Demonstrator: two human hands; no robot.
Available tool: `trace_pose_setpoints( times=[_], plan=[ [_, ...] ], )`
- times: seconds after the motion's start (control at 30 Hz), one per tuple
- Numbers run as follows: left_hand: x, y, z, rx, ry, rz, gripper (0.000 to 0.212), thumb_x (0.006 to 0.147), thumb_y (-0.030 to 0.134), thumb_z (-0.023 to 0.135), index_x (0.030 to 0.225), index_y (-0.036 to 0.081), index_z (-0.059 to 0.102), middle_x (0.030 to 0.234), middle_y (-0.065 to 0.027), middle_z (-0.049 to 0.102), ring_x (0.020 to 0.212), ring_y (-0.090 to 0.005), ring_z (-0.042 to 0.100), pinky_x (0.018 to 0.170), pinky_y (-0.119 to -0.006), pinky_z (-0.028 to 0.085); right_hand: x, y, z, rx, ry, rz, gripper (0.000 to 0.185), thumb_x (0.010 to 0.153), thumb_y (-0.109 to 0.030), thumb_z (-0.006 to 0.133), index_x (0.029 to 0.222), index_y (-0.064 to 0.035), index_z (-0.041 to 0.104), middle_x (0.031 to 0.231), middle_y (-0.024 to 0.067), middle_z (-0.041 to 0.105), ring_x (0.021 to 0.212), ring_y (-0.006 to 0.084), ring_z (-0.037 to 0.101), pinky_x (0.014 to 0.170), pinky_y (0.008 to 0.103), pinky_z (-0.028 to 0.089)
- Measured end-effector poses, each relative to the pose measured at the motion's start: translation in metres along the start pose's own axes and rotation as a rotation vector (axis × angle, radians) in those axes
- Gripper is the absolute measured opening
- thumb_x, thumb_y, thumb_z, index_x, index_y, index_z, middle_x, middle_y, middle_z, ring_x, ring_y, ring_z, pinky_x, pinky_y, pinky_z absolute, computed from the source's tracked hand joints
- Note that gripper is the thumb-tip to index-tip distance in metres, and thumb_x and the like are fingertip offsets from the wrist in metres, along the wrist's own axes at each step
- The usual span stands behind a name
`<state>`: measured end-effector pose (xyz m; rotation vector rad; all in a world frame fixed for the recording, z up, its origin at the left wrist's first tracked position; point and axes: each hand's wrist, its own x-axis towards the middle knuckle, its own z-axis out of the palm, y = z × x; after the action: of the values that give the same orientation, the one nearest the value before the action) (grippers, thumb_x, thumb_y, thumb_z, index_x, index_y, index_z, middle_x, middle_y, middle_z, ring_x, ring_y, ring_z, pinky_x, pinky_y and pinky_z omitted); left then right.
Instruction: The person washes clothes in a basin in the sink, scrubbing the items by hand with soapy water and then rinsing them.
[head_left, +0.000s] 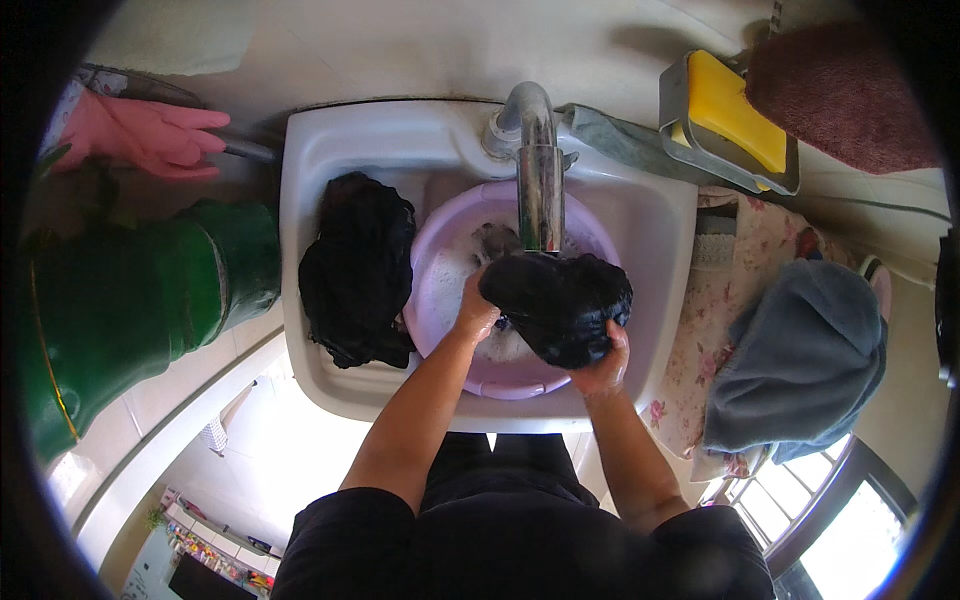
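A wet black cloth (562, 304), bunched up, is held under the spout of a chrome faucet (538, 187). My left hand (476, 307) grips its left side, with the fingers partly hidden behind it. At the lower right edge, my right hand (606, 364) supports the cloth, thumb on top. Below is a round lilac plastic basin (431, 330) with foamy water and something dark in it. The basin sits in a white sink (667, 300). Another heap of black fabric (360, 277) lies on the ribbed left side of the sink.
A yellow soap bar (727, 112) rests in a grey wall dish (757, 180). Pink rubber gloves (150, 135) hang at left above a green plastic container (142, 292). At right, a grey towel (802, 360) lies over a floral cloth (701, 330). A brown towel (847, 97) hangs nearby.
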<state>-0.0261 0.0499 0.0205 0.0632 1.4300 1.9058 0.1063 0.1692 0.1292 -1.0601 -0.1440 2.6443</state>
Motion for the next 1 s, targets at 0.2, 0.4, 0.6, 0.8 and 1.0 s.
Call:
trace_pose_setpoints(
  times=[0.2,0.4,0.6,0.8,1.0],
  plan=[
    [-0.036,0.050,0.008,-0.175,-0.056,-0.178,0.046,0.071,-0.007,0.065,0.114,-0.001,0.052,0.104,-0.0058,0.060,0.093,-0.0149,0.058,0.084,-0.030,0.047,0.056,0.013,-0.057,-0.081,0.064,0.169,0.056,0.088,-0.040,0.052,0.131,-0.0066,0.040,0.128,0.0089,0.049,0.119,0.0246,0.044,0.103,0.0405,0.032],
    [-0.040,0.065,-0.005,-0.274,0.255,-0.450,0.055,0.070,-0.003,0.067,0.121,0.004,0.046,0.110,-0.0048,0.056,0.098,-0.0149,0.055,0.085,-0.029,0.046,0.106,0.025,-0.061,-0.296,0.276,0.131,0.062,0.079,-0.043,0.063,0.125,-0.0051,0.047,0.118,0.0153,0.056,0.110,0.0264,0.051,0.099,0.0421,0.037],
    [-0.020,0.025,-0.040,0.884,0.167,0.061,0.094,0.060,0.010,0.071,0.141,0.013,0.023,0.136,-0.0230,0.031,0.123,-0.0348,0.035,0.105,-0.040,0.025,0.090,0.011,-0.038,-1.820,0.428,-0.386,0.072,0.071,-0.037,0.071,0.129,-0.0066,0.041,0.121,0.0244,0.048,0.109,0.0366,0.050,0.088,0.0453,0.045],
    [0.010,-0.029,-0.046,1.231,-0.059,-0.207,0.077,0.064,0.021,0.073,0.132,0.013,0.036,0.135,-0.0268,0.024,0.112,-0.0415,0.043,0.092,-0.045,0.040,0.136,0.077,-0.040,-1.593,0.201,-0.103,0.081,0.069,-0.038,0.072,0.134,-0.0081,0.033,0.135,0.0284,0.028,0.117,0.0424,0.039,0.086,0.0460,0.044],
    [0.056,-0.018,-0.078,0.220,0.147,-0.526,0.071,0.067,0.025,0.072,0.129,0.010,0.040,0.129,-0.0227,0.031,0.108,-0.0359,0.046,0.090,-0.041,0.040,0.219,0.034,-0.197,-2.547,-0.037,-0.119,0.059,0.080,-0.036,0.060,0.125,-0.0025,0.042,0.123,0.0235,0.046,0.107,0.0333,0.051,0.085,0.0408,0.043]
  ],
)
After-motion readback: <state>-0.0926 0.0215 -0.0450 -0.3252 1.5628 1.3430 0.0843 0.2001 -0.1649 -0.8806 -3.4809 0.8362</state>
